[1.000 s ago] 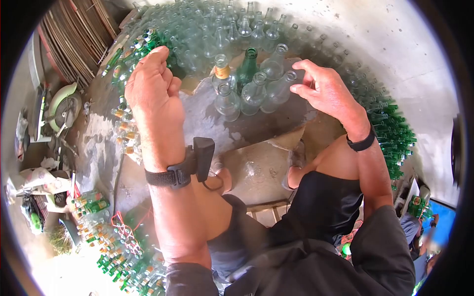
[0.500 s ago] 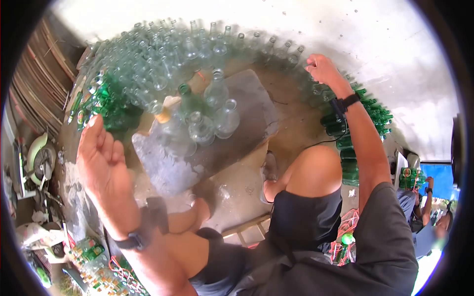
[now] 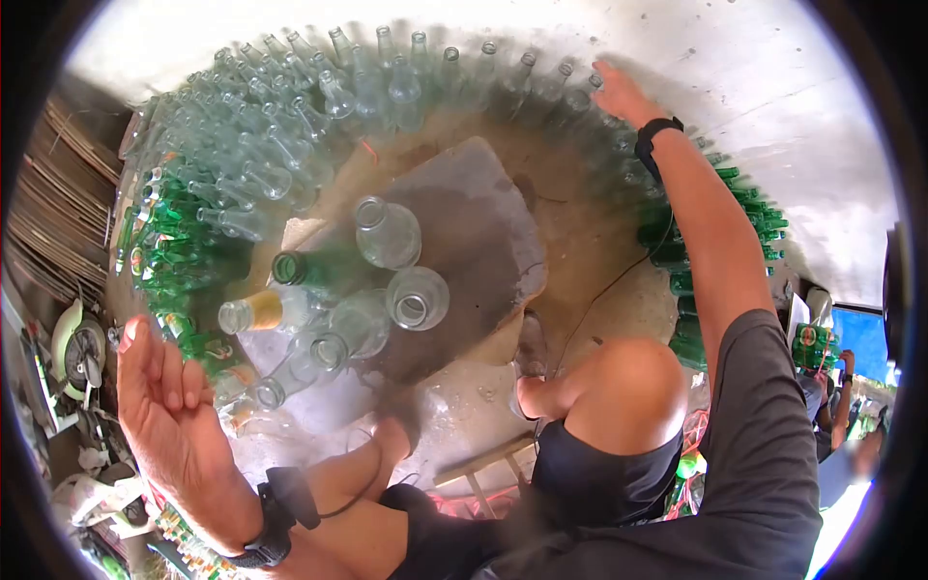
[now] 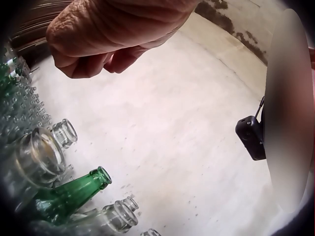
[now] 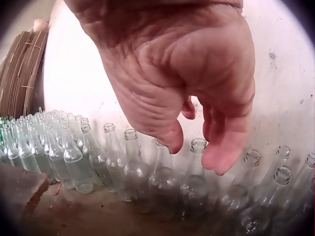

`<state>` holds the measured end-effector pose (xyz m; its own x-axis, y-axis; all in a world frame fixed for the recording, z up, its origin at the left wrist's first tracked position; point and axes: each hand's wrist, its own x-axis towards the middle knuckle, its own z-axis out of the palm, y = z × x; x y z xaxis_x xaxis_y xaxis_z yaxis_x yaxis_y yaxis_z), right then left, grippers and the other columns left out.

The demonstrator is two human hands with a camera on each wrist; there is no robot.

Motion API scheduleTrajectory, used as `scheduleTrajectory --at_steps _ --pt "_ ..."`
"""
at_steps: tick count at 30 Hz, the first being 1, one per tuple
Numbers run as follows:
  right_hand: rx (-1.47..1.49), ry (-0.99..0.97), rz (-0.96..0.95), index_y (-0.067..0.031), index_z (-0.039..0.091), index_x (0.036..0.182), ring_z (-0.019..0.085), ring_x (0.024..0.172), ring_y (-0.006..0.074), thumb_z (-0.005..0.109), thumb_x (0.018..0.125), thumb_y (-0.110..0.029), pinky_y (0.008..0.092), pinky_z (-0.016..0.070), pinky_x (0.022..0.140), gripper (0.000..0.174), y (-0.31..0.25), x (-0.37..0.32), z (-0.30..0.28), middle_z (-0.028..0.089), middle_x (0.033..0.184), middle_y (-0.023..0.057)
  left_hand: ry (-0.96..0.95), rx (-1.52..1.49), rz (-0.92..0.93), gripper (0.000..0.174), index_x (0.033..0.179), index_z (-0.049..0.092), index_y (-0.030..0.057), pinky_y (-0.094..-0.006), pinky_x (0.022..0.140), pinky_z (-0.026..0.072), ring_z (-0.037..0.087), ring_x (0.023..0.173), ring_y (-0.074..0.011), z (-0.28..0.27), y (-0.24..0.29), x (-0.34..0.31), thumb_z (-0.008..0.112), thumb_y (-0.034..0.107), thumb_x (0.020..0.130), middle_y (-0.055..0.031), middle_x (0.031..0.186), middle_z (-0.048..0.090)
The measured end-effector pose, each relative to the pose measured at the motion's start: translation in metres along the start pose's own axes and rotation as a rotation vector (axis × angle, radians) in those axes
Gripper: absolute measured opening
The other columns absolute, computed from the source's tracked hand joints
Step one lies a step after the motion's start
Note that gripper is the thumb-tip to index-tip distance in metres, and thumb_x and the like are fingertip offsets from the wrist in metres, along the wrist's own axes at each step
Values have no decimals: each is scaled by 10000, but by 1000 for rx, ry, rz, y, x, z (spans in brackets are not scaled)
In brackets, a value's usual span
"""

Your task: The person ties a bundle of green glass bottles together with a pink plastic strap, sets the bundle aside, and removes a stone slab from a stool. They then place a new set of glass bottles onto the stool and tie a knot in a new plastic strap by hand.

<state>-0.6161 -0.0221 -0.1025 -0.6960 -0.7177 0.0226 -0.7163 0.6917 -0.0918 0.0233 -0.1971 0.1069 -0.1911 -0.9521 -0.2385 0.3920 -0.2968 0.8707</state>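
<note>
My right hand [image 3: 626, 100] reaches over the row of clear bottles by the wall. In the right wrist view, thumb and fingers of the right hand [image 5: 187, 78] are spread above a clear bottle [image 5: 198, 147], with no firm hold visible. To the left of the slab [image 3: 474, 203], my left hand [image 3: 184, 445] is raised with loosely bent fingers and holds nothing. Several clear bottles [image 3: 389, 237], a green bottle [image 3: 290, 268] and one with a yellow neck label [image 3: 264, 310] stand on the slab. The left wrist view shows the left hand [image 4: 115, 34] above that green bottle [image 4: 78, 194].
Many clear bottles [image 3: 290, 145] line the wall in a curve, with green bottles [image 3: 184, 242] at the left and more green ones [image 3: 688, 314] near my right knee. A cable runs over the floor. A fan-like object [image 3: 77, 343] lies far left; another person [image 3: 839, 411] is far right.
My right hand has left the slab's bottles and moved right and outward to the wall row. My left hand has come down and left. The view has shifted, and the slab's bottles appear lower and further left.
</note>
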Motion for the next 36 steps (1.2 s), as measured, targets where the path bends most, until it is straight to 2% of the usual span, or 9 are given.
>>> scheduleTrajectory --at_steps 1,6,11,15,18,23,27,32,36 --pt "24 -115 72 -102 479 1482 600 1243 447 695 913 -199 540 513 1008 616 -3 1 -3 626 1324 285 3 9 -7 87 1055 637 19 -234 494 266 288 541 -44 0 -2 1 637 103 1032 48 704 374" --pt "-55 -54 -7 -85 535 1419 615 1234 423 725 929 -266 517 521 1003 556 21 24 33 672 1273 240 60 122 38 108 1049 648 18 -221 488 252 272 547 -34 14 -10 0 654 121 1015 56 688 361" --pt "-63 -49 8 -64 631 1260 650 1155 421 712 946 -306 498 525 965 405 12 17 28 696 1220 219 39 77 5 142 1127 638 -20 -233 487 265 286 545 -48 15 -11 2 621 86 1035 39 708 362" --pt "19 -62 44 -71 640 1253 652 1133 425 712 941 -294 498 526 948 390 8 2 28 706 1201 207 9 49 -27 150 1143 635 -24 -232 489 271 289 545 -48 18 -14 0 613 83 1039 39 704 354" --pt "-27 -20 15 -77 657 1230 653 1133 418 694 946 -301 499 526 946 363 0 -15 26 712 1182 205 -6 63 -11 114 1067 636 4 -222 487 254 273 544 -34 22 -15 -3 646 108 1020 61 681 340" --pt "-75 49 109 -94 674 1203 666 1124 388 626 968 -363 495 526 939 361 -13 -52 11 717 1168 194 -63 36 -28 106 1066 638 1 -225 497 254 282 559 -33 17 -11 -10 661 84 1004 65 695 349" --pt "-103 7 125 -93 678 1191 678 1093 385 630 959 -374 490 532 923 368 -32 -94 -34 728 1133 185 -52 25 -39 87 1014 649 26 -236 515 259 305 583 -40 18 -7 -12 698 86 975 63 700 360" --pt "-22 204 -63 -77 708 1101 707 918 380 672 932 -394 461 541 792 361 -39 -149 -91 742 946 170 -72 33 -15 78 973 612 45 -237 505 254 298 561 -50 18 -12 -11 687 64 982 65 696 372" --pt "46 244 -124 -69 716 1065 701 790 336 706 916 -392 433 528 713 356 -82 -202 -158 724 833 149 -85 56 0 126 919 583 78 -239 496 250 295 535 -46 25 -8 -18 699 52 964 66 670 367"
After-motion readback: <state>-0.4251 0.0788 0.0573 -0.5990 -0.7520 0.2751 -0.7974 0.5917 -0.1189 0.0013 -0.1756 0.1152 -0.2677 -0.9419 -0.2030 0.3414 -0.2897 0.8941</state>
